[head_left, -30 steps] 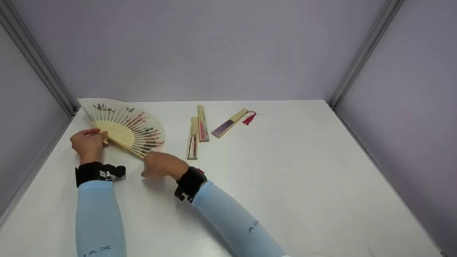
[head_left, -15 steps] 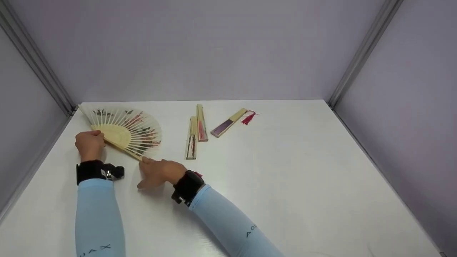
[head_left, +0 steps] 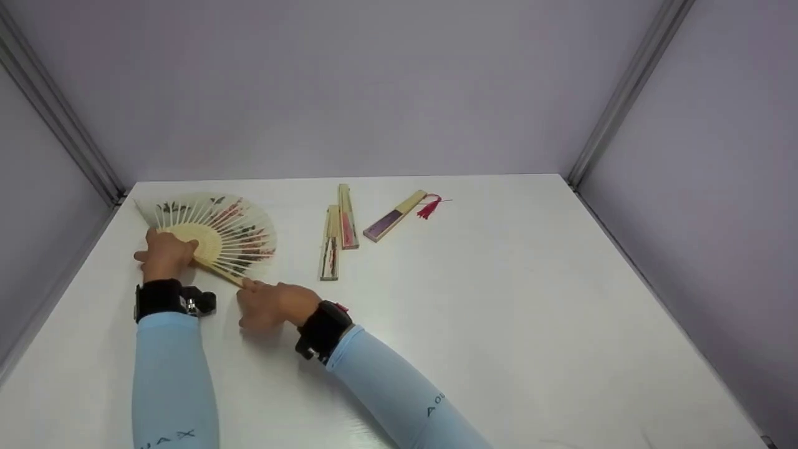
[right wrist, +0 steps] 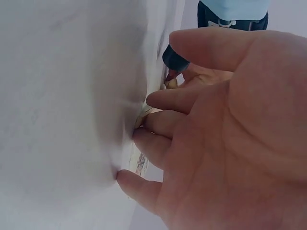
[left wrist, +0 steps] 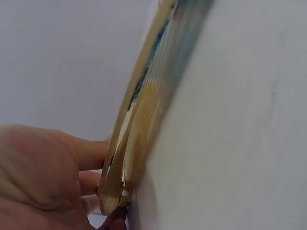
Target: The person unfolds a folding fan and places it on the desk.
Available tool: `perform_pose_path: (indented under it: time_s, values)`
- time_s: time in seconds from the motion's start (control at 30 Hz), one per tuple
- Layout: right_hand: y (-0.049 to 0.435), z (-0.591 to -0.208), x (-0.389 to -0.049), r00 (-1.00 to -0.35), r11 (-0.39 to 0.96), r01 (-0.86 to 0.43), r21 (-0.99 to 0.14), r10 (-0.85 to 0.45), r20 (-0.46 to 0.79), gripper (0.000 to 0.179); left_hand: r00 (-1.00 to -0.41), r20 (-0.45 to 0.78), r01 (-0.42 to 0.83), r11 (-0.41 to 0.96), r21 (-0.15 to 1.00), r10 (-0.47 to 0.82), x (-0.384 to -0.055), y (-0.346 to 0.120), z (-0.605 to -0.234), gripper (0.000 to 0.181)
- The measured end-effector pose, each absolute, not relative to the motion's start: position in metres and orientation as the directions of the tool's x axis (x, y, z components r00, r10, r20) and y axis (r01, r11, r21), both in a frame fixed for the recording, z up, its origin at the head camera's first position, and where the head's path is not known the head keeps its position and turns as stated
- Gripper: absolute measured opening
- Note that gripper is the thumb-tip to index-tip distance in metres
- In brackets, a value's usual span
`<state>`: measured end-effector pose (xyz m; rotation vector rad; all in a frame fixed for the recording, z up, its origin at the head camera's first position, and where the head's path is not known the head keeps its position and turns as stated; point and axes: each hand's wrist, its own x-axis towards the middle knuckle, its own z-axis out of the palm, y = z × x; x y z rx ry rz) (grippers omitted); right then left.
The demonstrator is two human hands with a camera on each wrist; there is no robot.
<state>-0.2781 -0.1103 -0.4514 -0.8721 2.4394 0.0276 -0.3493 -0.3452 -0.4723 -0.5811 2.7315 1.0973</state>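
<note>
A spread folding fan (head_left: pixel 249 240), pale with red and dark painted flowers, lies at the table's far left. My left hand (head_left: pixel 167 254) rests at its narrow pivot end, thumb and fingers apart. The left wrist view shows the fan's bamboo sticks (left wrist: pixel 139 129) edge-on, with that hand's fingers (left wrist: pixel 91 154) against the pivot end. At the outer end of the fan's near guard stick, my right hand (head_left: pixel 274 307) touches with its fingertips. In the right wrist view its fingers (right wrist: pixel 165 123) are extended and the thumb stands apart; part of the fan is hidden behind them.
Right of the spread fan lie two folded fans, one with a dark red print (head_left: pixel 330 243) and one with a pink print (head_left: pixel 348 218). A purple folded fan (head_left: pixel 394 216) with a red tassel (head_left: pixel 427 209) lies farther right. Walls enclose the white table (head_left: pixel 499 299).
The spread fan has come down flatter onto the table and slightly nearer. My left hand has loosened from a pinch and spread over the pivot end. My right hand has shifted slightly nearer and left.
</note>
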Motion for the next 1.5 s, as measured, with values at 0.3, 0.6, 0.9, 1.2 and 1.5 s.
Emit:
perform_pose_path:
  time_s: [0.3, 0.6, 0.9, 1.2, 1.5]
  values:
    - [-0.114, -0.457, -0.273, -0.668, 0.801, -0.588, -0.113, -0.56, -0.49, 0.067, -0.936, -0.269, -0.342, 0.772, 0.536, -0.228, -0.348, -0.351, -0.476, 0.076]
    - [-0.116, -0.457, -0.26, -0.692, 0.807, -0.585, -0.074, -0.545, -0.474, 0.075, -0.933, -0.284, -0.338, 0.81, 0.48, -0.221, -0.347, -0.35, -0.474, 0.081]
    - [-0.112, -0.465, -0.263, -0.702, 0.799, -0.595, -0.089, -0.57, -0.428, 0.069, -0.929, -0.284, -0.352, 0.8, 0.486, -0.237, -0.346, -0.35, -0.474, 0.082]
    - [-0.11, -0.468, -0.267, -0.703, 0.797, -0.597, -0.087, -0.573, -0.421, 0.067, -0.931, -0.291, -0.349, 0.769, 0.536, -0.22, -0.345, -0.352, -0.476, 0.084]
    - [-0.11, -0.467, -0.271, -0.709, 0.796, -0.597, -0.102, -0.583, -0.397, 0.067, -0.929, -0.258, -0.366, 0.748, 0.554, -0.263, -0.347, -0.354, -0.476, 0.091]
